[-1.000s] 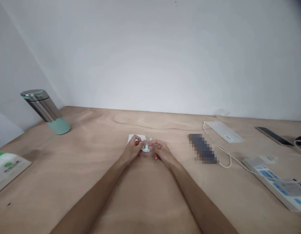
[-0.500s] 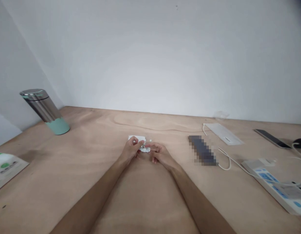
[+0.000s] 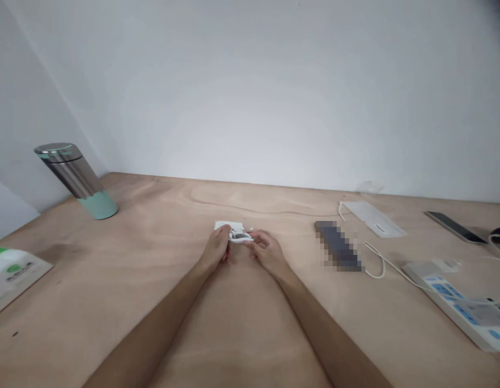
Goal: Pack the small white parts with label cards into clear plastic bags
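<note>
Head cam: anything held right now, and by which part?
A small white item, too small to identify, seems pinched at its left end by the left hand and its right end by the right hand.

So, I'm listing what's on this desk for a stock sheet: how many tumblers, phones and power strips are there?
Tumblers: 1
Phones: 1
Power strips: 1
Total: 3
</note>
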### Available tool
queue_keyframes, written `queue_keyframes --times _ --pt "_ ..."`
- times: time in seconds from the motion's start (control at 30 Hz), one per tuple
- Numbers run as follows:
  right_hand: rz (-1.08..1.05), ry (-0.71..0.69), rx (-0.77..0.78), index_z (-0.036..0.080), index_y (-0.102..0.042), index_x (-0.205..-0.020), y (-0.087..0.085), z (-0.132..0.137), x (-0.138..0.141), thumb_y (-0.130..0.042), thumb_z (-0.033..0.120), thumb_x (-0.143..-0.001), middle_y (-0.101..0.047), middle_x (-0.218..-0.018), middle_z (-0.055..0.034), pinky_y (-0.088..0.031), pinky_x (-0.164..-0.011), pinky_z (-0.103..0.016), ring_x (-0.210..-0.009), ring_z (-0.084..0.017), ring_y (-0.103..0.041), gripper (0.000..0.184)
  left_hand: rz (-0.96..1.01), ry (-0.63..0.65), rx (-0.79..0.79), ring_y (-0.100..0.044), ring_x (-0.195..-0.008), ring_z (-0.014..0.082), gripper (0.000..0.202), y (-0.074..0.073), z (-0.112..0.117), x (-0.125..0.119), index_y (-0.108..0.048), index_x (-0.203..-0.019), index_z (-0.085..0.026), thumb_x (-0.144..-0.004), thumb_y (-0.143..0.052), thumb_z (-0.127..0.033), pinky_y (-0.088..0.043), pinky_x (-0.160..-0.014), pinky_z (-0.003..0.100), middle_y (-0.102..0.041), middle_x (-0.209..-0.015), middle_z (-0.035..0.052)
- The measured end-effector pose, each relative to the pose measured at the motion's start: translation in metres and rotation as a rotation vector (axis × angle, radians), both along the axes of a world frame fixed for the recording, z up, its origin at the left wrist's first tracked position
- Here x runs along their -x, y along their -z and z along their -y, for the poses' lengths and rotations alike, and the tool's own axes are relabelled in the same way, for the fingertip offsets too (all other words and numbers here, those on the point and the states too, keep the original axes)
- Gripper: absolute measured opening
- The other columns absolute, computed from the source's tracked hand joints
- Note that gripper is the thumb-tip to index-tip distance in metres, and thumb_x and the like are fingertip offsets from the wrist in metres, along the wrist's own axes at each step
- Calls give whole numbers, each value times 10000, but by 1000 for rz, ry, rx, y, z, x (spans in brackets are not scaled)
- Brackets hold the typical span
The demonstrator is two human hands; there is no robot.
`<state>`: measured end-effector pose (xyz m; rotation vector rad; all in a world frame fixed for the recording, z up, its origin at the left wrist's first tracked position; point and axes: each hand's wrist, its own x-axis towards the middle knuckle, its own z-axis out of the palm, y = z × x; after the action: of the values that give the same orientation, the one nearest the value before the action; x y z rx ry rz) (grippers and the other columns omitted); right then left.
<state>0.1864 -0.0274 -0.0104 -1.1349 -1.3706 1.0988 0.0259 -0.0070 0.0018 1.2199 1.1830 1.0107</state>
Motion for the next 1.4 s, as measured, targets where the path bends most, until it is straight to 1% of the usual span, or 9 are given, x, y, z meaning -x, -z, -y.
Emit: queue_keyframes --times 0.17,0.3,0.4,0.47,0.53,0.67,0.83,1.0,1.4 --pt "-173 58 119 197 -611 -797 -2 -3 -2 -727 467 -654 -606 -695 -7 -474 -495 -227 -612 -136 -545 327 -73 -29 -78 -381 -254 116 442 0 4 -2 -531 -773 -205 -852 -378 -612 -219 -289 212 -417 -387 -66" --pt "-243 196 123 202 -595 -789 -1 -7 -7 -727 467 -641 -584 -639 11 -457 -457 -239 -518 -125 -522 332 -361 -152 -372 -462 -432 115 265 -4 8 -2 -544 -835 -213 -889 -411 -435 -334 -451 207 -470 -508 -53" --pt "-263 263 127 195 -594 -797 0 -9 -10 -713 458 -650 -601 -668 3 -451 -437 -249 -485 -120 -510 323 -658 -167 -571 -559 -664 167 192 -5 8 0 -553 -986 -217 -849 -467 -320 -421 -615 254 -566 -682 -7" --pt "-266 287 139 191 -584 -808 0 -9 -11 -701 445 -658 -605 -680 1 -442 -415 -250 -466 -117 -508 317 -835 -111 -713 -574 -901 229 326 -4 6 1 -529 -1115 -190 -796 -502 -255 -453 -780 330 -622 -911 62" --pt "-264 316 157 189 -572 -842 0 -9 -10 -693 420 -660 -597 -682 7 -429 -385 -243 -439 -109 -504 319 -942 -10 -828 -487 -1137 282 508 0 3 3 -459 -1249 -149 -749 -521 -216 -391 -963 408 -570 -1181 127" --pt "-246 342 167 196 -544 -992 1 -10 -8 -655 366 -687 -578 -657 26 -411 -343 -222 -392 -94 -487 367 -1029 102 -796 -285 -1350 315 716 9 -4 4 -273 -1410 -128 -749 -518 -255 -216 -1110 483 -386 -1432 153" --pt "-185 345 131 202 -554 -943 5 -12 -7 -622 334 -705 -570 -701 18 -486 -399 -237 -463 -106 -537 280 -1048 116 -692 -331 -1332 312 692 11 -5 3 -265 -1413 -134 -783 -493 -304 -146 -1124 525 -423 -1408 162" --pt "-175 344 110 226 -502 -980 6 -11 -7 -614 324 -720 -569 -703 24 -486 -386 -239 -452 -111 -532 299 -1013 67 -702 -448 -1220 308 653 7 -1 4 -339 -1359 -143 -764 -531 -330 -165 -1112 533 -518 -1271 166" --pt "-177 314 137 227 -423 -911 -2 -7 -4 -685 412 -691 -626 -696 29 -300 -278 -186 -336 -67 -425 389 -818 68 -706 -476 -1127 293 673 1 0 6 -317 -1369 -122 -780 -557 -341 -370 -1000 460 -505 -1200 157"
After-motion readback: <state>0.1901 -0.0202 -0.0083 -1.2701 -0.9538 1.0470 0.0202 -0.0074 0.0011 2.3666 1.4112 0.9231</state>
